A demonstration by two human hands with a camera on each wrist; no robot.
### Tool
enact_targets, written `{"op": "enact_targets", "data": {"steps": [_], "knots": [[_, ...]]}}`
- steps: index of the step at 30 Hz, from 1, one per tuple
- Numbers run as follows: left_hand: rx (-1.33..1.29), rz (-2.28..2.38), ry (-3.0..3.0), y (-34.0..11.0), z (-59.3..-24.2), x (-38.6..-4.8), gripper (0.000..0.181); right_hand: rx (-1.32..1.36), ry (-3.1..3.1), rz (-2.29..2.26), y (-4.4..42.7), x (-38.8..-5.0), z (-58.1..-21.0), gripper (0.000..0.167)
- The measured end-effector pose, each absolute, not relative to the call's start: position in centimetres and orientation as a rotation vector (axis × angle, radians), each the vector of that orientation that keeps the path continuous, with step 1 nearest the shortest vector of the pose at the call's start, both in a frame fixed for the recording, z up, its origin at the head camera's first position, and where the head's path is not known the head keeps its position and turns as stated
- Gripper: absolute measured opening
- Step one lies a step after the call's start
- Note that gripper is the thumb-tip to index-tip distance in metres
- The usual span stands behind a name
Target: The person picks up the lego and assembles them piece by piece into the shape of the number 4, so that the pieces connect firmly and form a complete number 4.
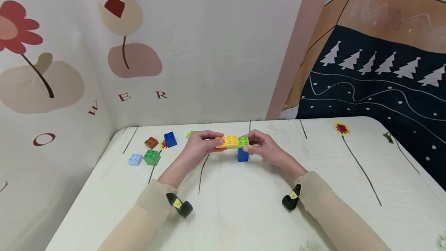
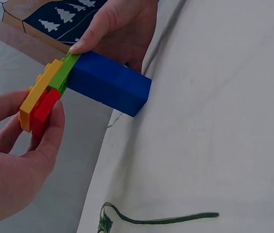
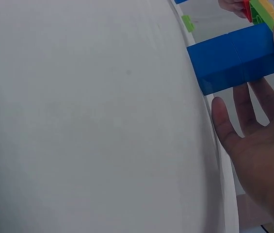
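Two hands (image 1: pixel 199 147) (image 1: pixel 267 149) pinching one brick assembly (image 1: pixel 230 141), loose brown brick (image 1: pixel 151 142) visible from head view only

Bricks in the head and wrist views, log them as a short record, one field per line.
Left hand: pinches the yellow brick and red brick
Right hand: grips the build at its lime brick end
Build order: yellow on top, lime and red beneath it, blue stack under lime
Stack touching table: cannot tell
Loose, left side: brown brick, blue brick, green brick, light blue brick
Partly hidden: second lime piece, by the left hand
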State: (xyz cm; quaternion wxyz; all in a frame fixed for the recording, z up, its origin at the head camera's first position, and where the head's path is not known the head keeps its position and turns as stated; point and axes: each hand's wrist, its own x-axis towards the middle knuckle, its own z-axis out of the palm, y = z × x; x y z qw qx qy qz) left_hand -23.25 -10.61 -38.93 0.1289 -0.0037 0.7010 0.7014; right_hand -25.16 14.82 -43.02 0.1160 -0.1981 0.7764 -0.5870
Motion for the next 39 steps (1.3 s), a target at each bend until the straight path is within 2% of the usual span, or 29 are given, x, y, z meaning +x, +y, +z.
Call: {"op": "enact_targets", "data": {"steps": [21, 28, 39], "knots": [[0.022, 1.969, 2.077, -10.56, -38.22, -23.77, 0.031, -0.591, 2.269, -1.726, 14.9, -25.04, -42.95, 0.034], [0.013, 1.973, 2.081, -10.68, -38.28, -23.85, 0.026, -0.577, 2.272, -1.727, 14.75, -25.08, -43.0, 0.034], [0.039, 1.931, 2.113, -10.68, -38.25, -23.81, 0.027, -0.565, 2.293, -1.717, 14.76, -25.05, -42.99, 0.032]]}}
